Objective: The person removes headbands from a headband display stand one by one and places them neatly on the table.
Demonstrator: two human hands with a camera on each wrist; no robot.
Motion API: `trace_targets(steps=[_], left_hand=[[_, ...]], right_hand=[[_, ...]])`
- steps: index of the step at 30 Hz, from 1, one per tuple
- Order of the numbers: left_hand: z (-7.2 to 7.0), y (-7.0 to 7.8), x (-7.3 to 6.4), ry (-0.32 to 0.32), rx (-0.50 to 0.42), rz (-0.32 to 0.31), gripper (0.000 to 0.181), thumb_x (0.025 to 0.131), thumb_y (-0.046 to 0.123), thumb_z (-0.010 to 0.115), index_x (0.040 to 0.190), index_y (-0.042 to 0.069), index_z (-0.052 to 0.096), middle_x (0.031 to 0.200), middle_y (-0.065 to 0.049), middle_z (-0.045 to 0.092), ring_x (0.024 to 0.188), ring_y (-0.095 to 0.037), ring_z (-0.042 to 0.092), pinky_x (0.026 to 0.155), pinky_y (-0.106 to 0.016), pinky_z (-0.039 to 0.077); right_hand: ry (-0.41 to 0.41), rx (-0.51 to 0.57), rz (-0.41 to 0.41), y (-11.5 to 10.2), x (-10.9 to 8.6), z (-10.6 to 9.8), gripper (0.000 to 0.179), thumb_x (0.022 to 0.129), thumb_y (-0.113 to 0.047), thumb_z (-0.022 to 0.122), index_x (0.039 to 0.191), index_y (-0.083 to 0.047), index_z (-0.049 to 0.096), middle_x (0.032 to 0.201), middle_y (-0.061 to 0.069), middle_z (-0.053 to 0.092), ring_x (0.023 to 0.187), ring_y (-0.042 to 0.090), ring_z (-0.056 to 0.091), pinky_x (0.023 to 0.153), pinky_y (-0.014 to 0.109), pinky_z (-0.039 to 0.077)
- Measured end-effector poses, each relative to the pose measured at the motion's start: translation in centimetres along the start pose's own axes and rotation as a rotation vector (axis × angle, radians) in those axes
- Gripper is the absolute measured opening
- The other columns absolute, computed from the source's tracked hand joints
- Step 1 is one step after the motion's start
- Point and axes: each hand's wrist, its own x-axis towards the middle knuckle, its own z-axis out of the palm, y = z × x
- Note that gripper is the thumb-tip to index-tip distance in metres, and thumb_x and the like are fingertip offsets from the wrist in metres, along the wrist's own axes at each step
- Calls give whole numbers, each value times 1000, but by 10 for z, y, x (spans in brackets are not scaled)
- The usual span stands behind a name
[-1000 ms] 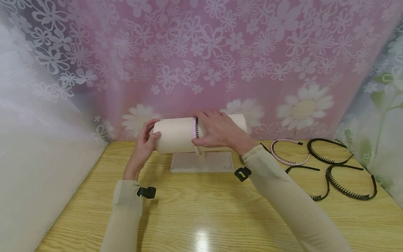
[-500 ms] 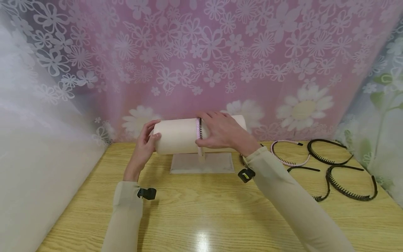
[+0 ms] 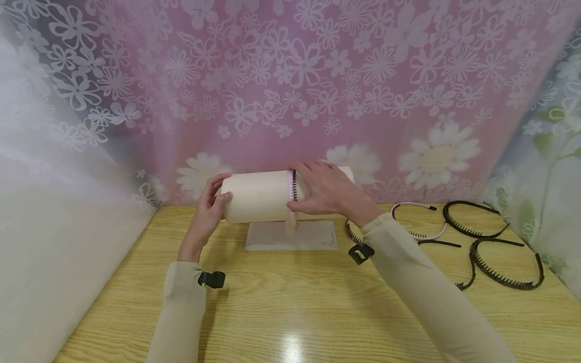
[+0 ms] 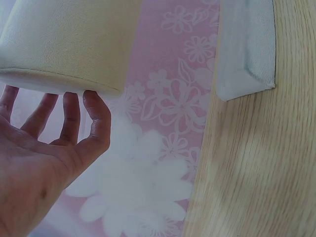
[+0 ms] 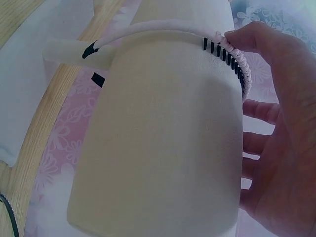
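A cream padded cylinder, a headband display stand (image 3: pixel 256 196), lies level on a short post above a pale rectangular base (image 3: pixel 268 237). At its left end my left hand (image 3: pixel 210 206) holds the rim, with bent fingers (image 4: pixel 98 116) touching the end edge in the left wrist view. Around the middle sits a pink headband (image 3: pixel 291 186) with black comb teeth, its dark tips (image 5: pixel 98 79) near the post. My right hand (image 3: pixel 324 191) holds the headband over the top of the cylinder, the thumb (image 5: pixel 247 37) against its pink band. The far fingers are partly hidden.
On the wooden table (image 3: pixel 272 302) at right lie another pink headband (image 3: pixel 428 237) and several dark toothed headbands (image 3: pixel 504 277). One toothed headband (image 3: pixel 351 233) is partly covered by my right arm. A pink floral curtain (image 3: pixel 272 101) stands close behind.
My right hand and the pink headband have slid a little to the right along the cylinder, over the post. My left hand has stayed at the left end.
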Motion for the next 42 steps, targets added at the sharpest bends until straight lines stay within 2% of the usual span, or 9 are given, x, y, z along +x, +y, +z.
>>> trace_targets(steps=[8,15,20,24,31,42], left_hand=[[0,-1,0,5,7,1,53,108,26,49,158,19,33,164,-2,33,129,-37,51,78,-38,59],[1,-1,0,3,-5,-3,52,108,26,49,157,22,34,163,-3,34,129,-38,52,80,-42,59],[1,-1,-1,8,-3,-5,52,108,26,50,157,23,35,163,-3,34,129,-38,52,81,-43,58],[1,-1,-1,5,-2,-6,52,108,27,50,157,23,34,163,-2,34,130,-38,51,81,-43,58],[2,-1,0,10,-6,-9,52,108,29,50,157,22,35,162,-2,35,129,-38,52,81,-43,58],[2,-2,0,12,-10,2,51,108,26,49,156,23,35,162,-3,35,128,-37,52,79,-40,58]], right_hand=[[-13,19,4,9,-6,-3,88,84,-64,66,156,-20,39,155,14,49,141,39,48,112,62,40],[-6,28,2,20,-12,-5,87,83,-67,69,155,-26,43,156,14,48,137,41,52,110,63,41],[-18,22,11,27,-17,-6,87,84,-71,67,157,-30,41,157,14,47,137,42,51,110,66,39],[-15,20,23,32,-22,-5,89,84,-72,66,158,-29,39,158,14,46,141,42,48,111,67,37],[14,82,23,40,-26,-2,91,84,-69,70,158,-25,40,158,16,45,141,42,46,107,65,43],[20,155,21,48,-32,0,91,86,-63,72,160,-24,37,160,19,40,145,43,41,113,63,38]])
